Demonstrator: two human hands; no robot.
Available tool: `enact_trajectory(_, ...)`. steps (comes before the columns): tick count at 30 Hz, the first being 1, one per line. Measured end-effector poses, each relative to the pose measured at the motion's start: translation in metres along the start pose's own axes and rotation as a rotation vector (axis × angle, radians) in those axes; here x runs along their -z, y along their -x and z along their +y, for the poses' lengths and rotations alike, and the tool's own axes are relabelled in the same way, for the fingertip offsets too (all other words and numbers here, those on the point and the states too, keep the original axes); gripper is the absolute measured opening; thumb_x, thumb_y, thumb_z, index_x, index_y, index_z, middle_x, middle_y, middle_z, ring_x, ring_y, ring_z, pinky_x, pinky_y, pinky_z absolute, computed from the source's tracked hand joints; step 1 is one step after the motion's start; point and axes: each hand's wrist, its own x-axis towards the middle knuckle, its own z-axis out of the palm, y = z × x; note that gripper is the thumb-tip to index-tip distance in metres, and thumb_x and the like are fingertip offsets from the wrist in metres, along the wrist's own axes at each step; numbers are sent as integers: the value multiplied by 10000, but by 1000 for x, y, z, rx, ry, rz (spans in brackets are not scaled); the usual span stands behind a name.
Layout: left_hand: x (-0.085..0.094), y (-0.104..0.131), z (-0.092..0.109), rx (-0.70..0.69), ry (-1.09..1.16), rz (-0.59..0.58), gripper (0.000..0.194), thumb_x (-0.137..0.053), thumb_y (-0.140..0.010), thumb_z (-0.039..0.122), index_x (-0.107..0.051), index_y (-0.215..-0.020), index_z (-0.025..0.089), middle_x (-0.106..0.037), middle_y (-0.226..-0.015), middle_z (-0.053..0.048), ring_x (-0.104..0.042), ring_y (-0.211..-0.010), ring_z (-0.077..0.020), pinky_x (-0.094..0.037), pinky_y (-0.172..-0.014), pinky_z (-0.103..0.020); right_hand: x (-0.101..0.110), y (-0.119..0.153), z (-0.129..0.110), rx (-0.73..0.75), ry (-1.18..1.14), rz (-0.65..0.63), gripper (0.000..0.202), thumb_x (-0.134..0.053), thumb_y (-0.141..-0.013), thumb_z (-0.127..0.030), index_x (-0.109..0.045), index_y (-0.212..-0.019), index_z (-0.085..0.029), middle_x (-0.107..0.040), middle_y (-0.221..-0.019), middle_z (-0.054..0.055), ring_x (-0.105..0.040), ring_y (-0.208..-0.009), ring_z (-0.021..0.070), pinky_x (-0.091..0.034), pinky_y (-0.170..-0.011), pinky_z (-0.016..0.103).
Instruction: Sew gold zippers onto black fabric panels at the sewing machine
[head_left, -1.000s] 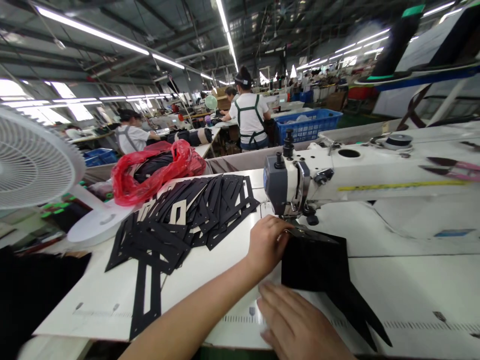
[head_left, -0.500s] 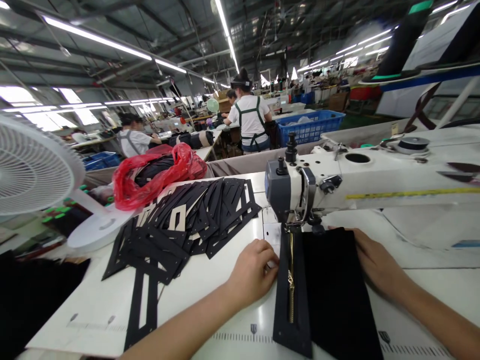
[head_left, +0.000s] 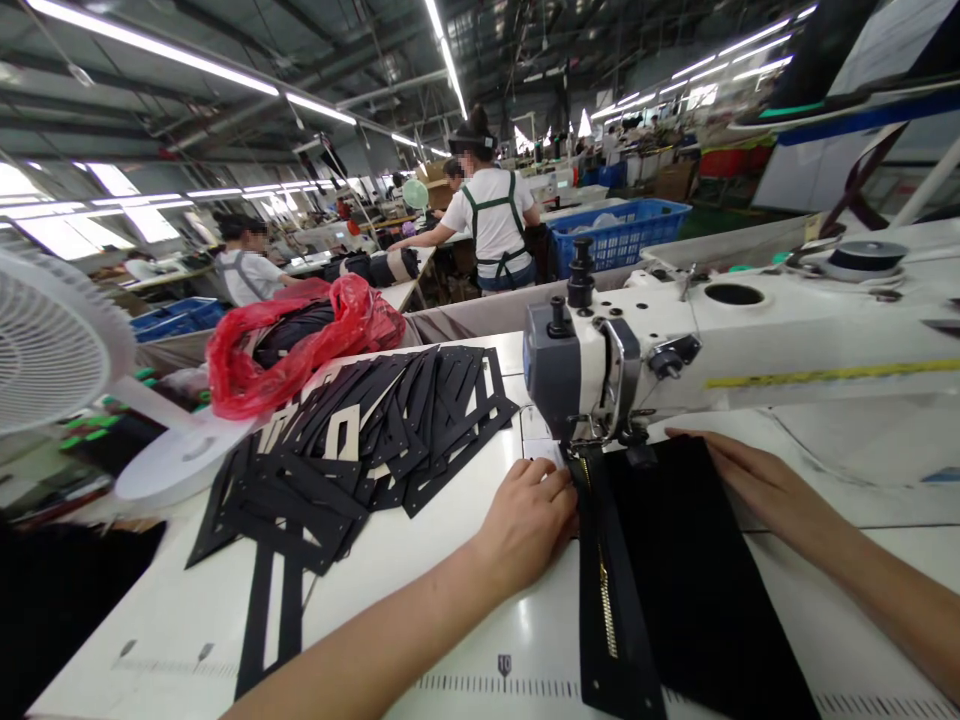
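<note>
A black panel with a gold-toothed zipper [head_left: 606, 600] lies lengthwise under the needle end of the white sewing machine [head_left: 581, 375]. Beside it on the right, and close against it, is a wide piece of black fabric [head_left: 709, 570]. My left hand [head_left: 529, 520] is closed at the panel's left edge, just in front of the presser foot; its fingertips are partly hidden. Stretched out flat, the fingers of my right hand [head_left: 750, 480] rest along the fabric's upper right edge. The zipper's slider does not show.
Black frame-shaped pieces [head_left: 390, 420] are heaped left of the machine. Behind them sits a red plastic bag [head_left: 300, 345] with dark contents, near a white fan [head_left: 60, 350]. Beyond the table are a blue crate [head_left: 615, 235] and several people, one in a green-strapped apron [head_left: 491, 220].
My left hand has moved up and right onto the panel's edge near the presser foot. The panel and fabric have swung at their near ends to the right. The zipper slider has gone from view.
</note>
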Motion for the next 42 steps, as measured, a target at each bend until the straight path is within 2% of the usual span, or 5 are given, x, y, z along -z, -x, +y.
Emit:
enact_trajectory(5, 2, 0, 2, -9, 8, 15, 138, -465, -886, 210, -574, -945, 150, -576, -1084, -75, -468, -1025, -239, -410, -836, -390, -2, -6, 3, -67, 11, -89, 321, -468, -788, -363, -614, -1010, -182, -677, -991, 106, -634, -893, 287, -485, -830, 397)
enact_trajectory(13, 2, 1, 2, 15, 29, 4, 133, -464, -857, 177, -588, -893, 144, -604, -1017, -68, -485, -990, -247, -399, -829, -411, -3, -4, -11, -99, 290, 188, 373, -327, -861, -444, -620, -860, -213, -671, -836, 82, -622, -730, 260, -456, -714, 397)
enact_trajectory(27, 2, 2, 3, 29, 23, 41, 132, -485, -828, 186, -593, -895, 151, -603, -1026, -70, -480, -1017, -244, -375, -887, -417, 7, -22, 6, -129, 408, -73, 451, -484, -710, -647, -573, -703, -204, -587, -658, 47, -531, -597, 200, -398, -573, 340)
enact_trajectory(38, -4, 6, 4, 129, 124, 143, 154, -513, -814, 207, -563, -947, 147, -574, -1029, -88, -517, -982, -238, -423, -879, -416, -25, 3, -27, 382, 822, 273, 211, -431, -876, -322, -560, -875, -155, -599, -892, 133, -542, -891, 307, -432, -732, 442)
enact_trajectory(42, -11, 11, 1, 126, 190, 252, 313, -526, -818, 199, -509, -1122, 127, -532, -1169, -135, -507, -1084, -252, -449, -923, -421, -60, 20, -50, 586, 529, 67, 300, -420, -900, -241, -556, -1134, -113, -602, -1132, 142, -540, -1074, 251, -451, -927, 419)
